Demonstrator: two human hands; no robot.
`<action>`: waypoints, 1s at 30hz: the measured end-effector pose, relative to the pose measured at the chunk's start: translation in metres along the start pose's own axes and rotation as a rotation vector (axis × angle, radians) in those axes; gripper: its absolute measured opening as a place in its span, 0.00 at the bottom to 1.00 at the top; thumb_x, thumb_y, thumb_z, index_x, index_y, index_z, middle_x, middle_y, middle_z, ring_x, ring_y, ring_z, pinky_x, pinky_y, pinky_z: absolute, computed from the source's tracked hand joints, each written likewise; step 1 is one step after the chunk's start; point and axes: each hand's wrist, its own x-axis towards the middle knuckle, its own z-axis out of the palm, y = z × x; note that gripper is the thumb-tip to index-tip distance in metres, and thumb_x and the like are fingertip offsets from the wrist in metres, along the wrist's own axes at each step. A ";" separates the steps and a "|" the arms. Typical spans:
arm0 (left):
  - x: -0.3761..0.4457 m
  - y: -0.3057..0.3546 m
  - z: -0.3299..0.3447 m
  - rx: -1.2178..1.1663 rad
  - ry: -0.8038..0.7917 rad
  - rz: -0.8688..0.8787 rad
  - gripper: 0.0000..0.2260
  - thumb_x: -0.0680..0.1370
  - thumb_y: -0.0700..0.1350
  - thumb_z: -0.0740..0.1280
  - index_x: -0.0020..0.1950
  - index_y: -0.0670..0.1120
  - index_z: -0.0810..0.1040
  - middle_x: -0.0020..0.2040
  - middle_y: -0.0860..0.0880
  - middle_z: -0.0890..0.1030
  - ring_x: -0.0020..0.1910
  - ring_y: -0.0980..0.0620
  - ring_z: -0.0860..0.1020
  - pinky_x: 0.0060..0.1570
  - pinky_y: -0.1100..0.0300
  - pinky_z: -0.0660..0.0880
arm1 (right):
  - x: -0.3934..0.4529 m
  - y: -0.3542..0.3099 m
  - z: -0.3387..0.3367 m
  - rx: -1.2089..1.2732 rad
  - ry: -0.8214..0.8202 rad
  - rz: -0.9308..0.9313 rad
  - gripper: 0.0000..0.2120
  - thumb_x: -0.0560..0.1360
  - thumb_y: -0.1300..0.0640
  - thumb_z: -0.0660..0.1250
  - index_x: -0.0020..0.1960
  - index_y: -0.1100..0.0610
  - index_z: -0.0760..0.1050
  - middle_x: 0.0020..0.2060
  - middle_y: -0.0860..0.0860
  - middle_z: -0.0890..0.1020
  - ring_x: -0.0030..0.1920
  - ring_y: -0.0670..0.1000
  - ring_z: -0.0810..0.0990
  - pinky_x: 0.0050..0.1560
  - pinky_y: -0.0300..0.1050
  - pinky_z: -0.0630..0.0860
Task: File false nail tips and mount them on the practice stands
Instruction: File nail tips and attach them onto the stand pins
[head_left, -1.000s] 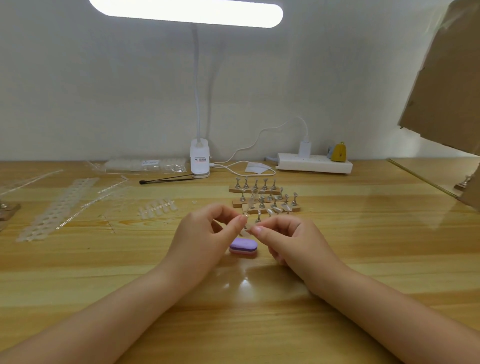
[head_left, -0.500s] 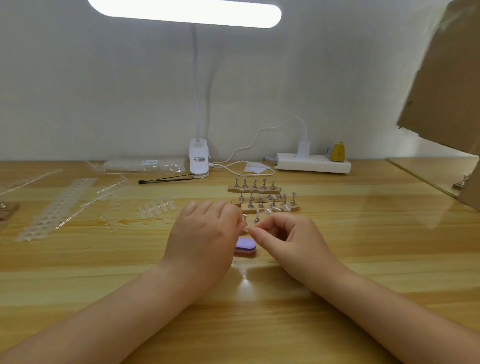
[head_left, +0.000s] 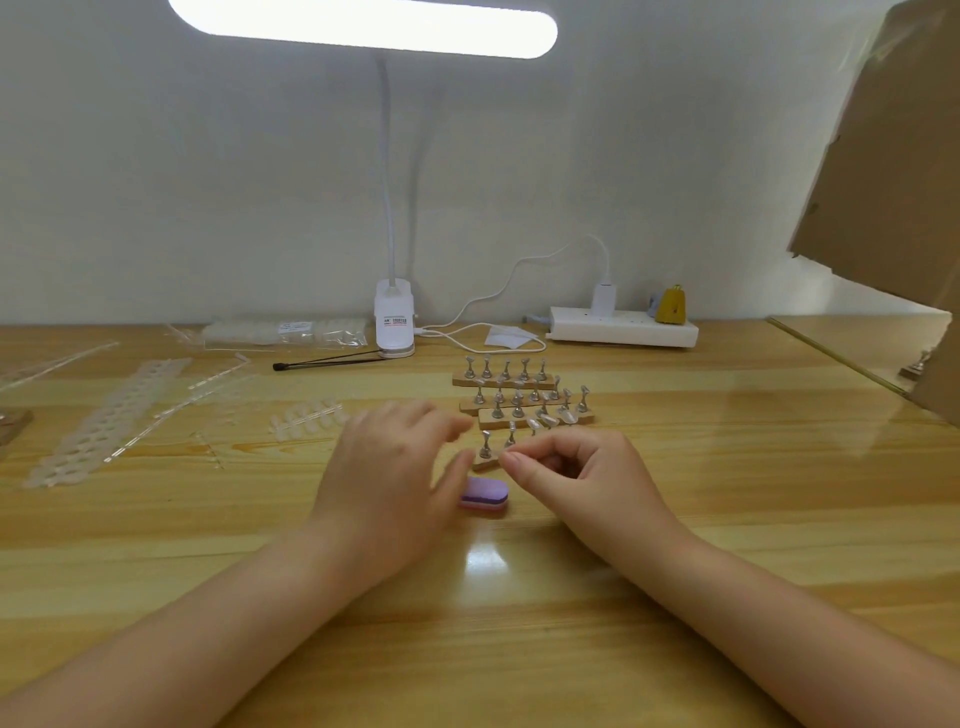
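Observation:
Several wooden practice stands (head_left: 519, 397) with metal pegs lie in rows at the table's middle, some pegs carrying clear tips. The nearest stand (head_left: 487, 453) sits just beyond my fingertips. My right hand (head_left: 587, 480) pinches a small clear nail tip (head_left: 508, 458) between thumb and forefinger, close to that stand; the tip is barely visible. My left hand (head_left: 395, 467) hovers to the left with fingers spread and blurred, holding nothing. A purple buffer block (head_left: 484, 496) lies on the table between both hands, partly behind my left thumb.
A clip lamp base (head_left: 395, 322), white cable and power strip (head_left: 623, 327) stand at the back. A black stick (head_left: 332, 362), a bag of tips (head_left: 280, 332), empty tip strips (head_left: 104, 421) and a short row of tips (head_left: 306, 415) lie left. Cardboard (head_left: 883, 156) rises at right.
My left hand has let go of the tip, opened its fingers and drawn slightly left. My right hand stays pinched near the nearest stand.

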 end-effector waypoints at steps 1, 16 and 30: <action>-0.003 0.007 0.001 -0.010 0.020 0.070 0.14 0.76 0.52 0.61 0.52 0.48 0.82 0.45 0.52 0.81 0.45 0.47 0.79 0.45 0.52 0.72 | 0.000 0.000 0.000 0.021 -0.005 0.006 0.03 0.73 0.56 0.73 0.41 0.50 0.84 0.29 0.57 0.79 0.29 0.44 0.72 0.32 0.36 0.69; -0.008 0.007 0.002 0.075 0.038 0.183 0.15 0.77 0.53 0.60 0.49 0.49 0.84 0.40 0.53 0.83 0.40 0.48 0.80 0.41 0.53 0.73 | 0.005 -0.001 0.000 0.377 -0.156 0.251 0.06 0.73 0.60 0.72 0.38 0.56 0.82 0.23 0.51 0.72 0.23 0.45 0.68 0.24 0.36 0.65; -0.005 0.001 0.007 -0.114 0.056 0.045 0.12 0.77 0.39 0.68 0.60 0.43 0.80 0.47 0.46 0.80 0.45 0.43 0.77 0.49 0.50 0.72 | 0.013 0.001 -0.006 0.741 0.037 0.429 0.02 0.71 0.64 0.71 0.43 0.62 0.80 0.23 0.50 0.70 0.21 0.43 0.66 0.19 0.33 0.61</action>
